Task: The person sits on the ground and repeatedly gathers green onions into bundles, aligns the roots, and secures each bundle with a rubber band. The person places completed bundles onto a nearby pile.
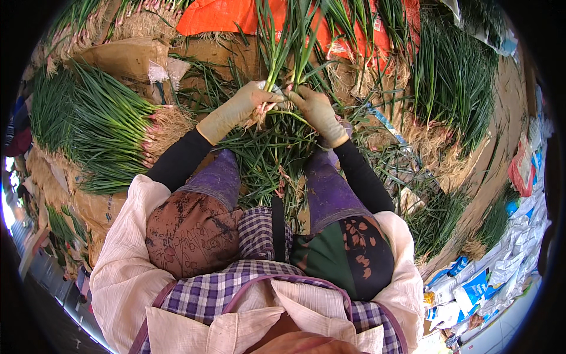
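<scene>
My left hand point(250, 101), in a pale work glove, is closed around the lower stems of a small bunch of green garlic point(275, 59). Pinkish bases and pale roots hang out below its fingers. Close beside it, my gloved right hand point(315, 108) grips the base of another few green garlic stalks point(302, 62). The two hands almost touch, and the leaves point away from me. A single yellowish-green leaf point(292, 116) runs beneath both hands. Under them, loose cut or stripped leaves point(261, 163) lie heaped between my purple boots point(331, 190).
A bundle of green garlic point(115, 128) lies at left, roots inward; a larger pile point(451, 84) stands at right. Smaller bunches point(353, 31) rest on an orange-red sheet point(221, 17) ahead. A brown woven sack point(119, 62) lies front left. White and blue packaging point(482, 283) covers the right edge.
</scene>
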`<state>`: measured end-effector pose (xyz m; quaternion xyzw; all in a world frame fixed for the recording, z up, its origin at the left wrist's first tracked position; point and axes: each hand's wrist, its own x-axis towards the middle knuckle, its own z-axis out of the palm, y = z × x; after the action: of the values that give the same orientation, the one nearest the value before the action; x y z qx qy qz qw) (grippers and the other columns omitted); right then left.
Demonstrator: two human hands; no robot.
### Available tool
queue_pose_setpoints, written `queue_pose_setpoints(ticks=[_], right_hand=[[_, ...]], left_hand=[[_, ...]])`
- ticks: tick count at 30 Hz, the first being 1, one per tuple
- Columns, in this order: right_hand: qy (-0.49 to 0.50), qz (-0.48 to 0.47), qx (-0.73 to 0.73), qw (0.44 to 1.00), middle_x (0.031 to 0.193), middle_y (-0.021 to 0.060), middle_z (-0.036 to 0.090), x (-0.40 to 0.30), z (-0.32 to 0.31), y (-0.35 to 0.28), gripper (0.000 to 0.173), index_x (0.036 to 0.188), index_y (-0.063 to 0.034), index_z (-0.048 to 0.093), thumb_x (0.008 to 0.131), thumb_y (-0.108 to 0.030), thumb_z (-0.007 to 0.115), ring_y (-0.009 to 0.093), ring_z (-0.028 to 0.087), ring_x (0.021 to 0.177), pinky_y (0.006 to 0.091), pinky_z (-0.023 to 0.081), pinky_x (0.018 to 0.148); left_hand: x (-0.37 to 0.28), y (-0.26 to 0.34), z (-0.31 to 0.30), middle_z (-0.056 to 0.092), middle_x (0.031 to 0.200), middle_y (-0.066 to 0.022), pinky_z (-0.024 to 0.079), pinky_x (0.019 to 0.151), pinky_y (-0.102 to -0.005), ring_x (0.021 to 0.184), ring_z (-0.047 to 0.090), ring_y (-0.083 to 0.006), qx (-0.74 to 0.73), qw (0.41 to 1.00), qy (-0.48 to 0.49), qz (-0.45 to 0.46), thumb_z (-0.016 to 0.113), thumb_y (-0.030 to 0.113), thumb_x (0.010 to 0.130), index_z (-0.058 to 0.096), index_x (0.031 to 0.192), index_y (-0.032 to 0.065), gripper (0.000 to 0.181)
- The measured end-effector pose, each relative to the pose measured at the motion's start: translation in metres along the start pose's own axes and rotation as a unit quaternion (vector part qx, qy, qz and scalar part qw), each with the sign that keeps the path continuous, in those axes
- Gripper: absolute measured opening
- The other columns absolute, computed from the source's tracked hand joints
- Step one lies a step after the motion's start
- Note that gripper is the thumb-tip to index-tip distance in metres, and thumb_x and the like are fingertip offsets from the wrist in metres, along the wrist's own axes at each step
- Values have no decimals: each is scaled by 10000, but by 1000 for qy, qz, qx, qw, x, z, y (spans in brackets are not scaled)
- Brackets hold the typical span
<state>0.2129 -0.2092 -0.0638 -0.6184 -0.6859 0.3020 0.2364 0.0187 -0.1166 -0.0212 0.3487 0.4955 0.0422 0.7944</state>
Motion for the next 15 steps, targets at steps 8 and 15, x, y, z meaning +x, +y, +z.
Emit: queue_pose_setpoints(ticks=[8,15], right_hand=[[5,202,221,954,688,123,603,-11,-5,8,308,965,-28,623,953,-326,549,296,595,639,373,464,590],[-83,146,150,974,940,153,622,20,-13,-15,215,1065,-53,594,928,-206,530,333,628,799,416,497,633]], left_hand=[[2,19,-15,628,789,-58,478,489,-191,581,566,-93,44,990,-124,-59,622,205,918,585,1056,0,249],[21,-1,-9,428,671,43,307,420,-186,511,345,-58,-106,994,-27,-31,571,139,943,524,1011,17,148]])
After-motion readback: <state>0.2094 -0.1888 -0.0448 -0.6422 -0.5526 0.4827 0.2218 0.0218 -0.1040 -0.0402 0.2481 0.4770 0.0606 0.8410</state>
